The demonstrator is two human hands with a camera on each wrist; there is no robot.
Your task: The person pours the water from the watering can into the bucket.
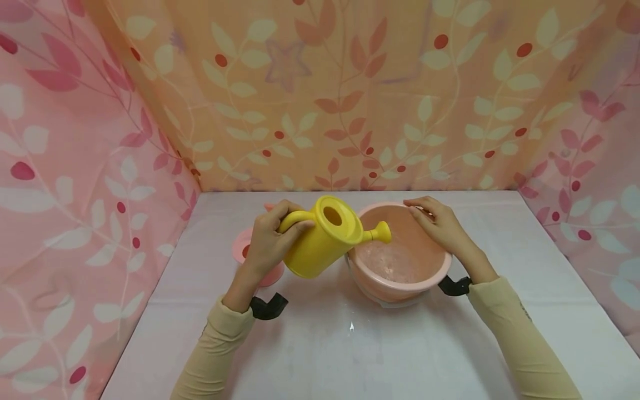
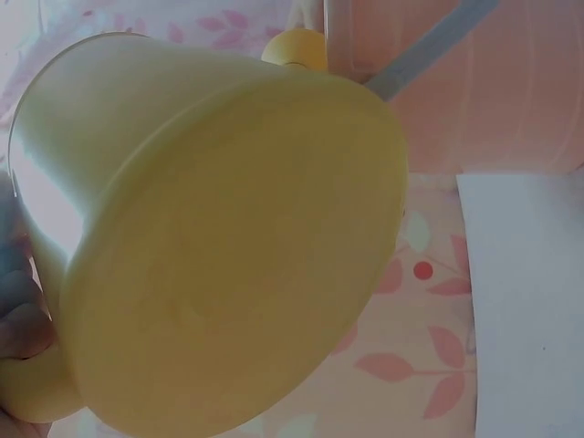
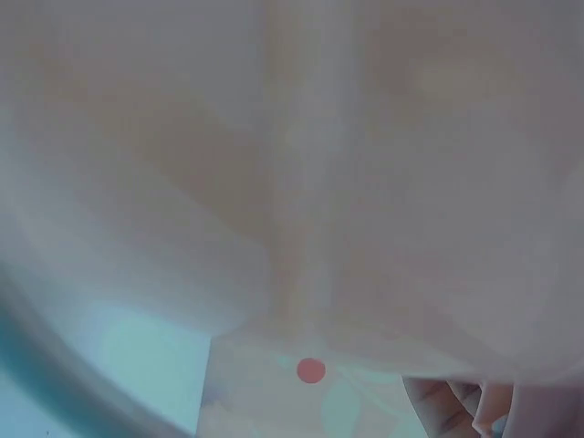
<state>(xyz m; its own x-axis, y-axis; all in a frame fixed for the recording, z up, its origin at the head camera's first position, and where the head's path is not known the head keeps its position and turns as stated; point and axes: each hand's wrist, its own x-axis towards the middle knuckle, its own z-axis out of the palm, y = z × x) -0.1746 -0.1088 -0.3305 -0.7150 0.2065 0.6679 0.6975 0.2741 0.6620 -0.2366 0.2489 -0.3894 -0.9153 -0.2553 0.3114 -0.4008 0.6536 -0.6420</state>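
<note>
My left hand grips the handle of a yellow watering can, holding it tilted towards a pink bucket. The can's spout head is over the bucket's left part. In the left wrist view the can's round base fills the middle. My right hand holds the bucket's rim at the far right, thumb on the inner side. Inside the bucket, the bottom looks shiny. The bucket's pale wall covers most of the right wrist view, with curled fingers at its lower edge.
Behind my left hand stands a pink object with a round rim, partly hidden. A grey bucket handle slants across the bucket's side. The white tabletop shows a small glint. Patterned cloth encloses the back and sides.
</note>
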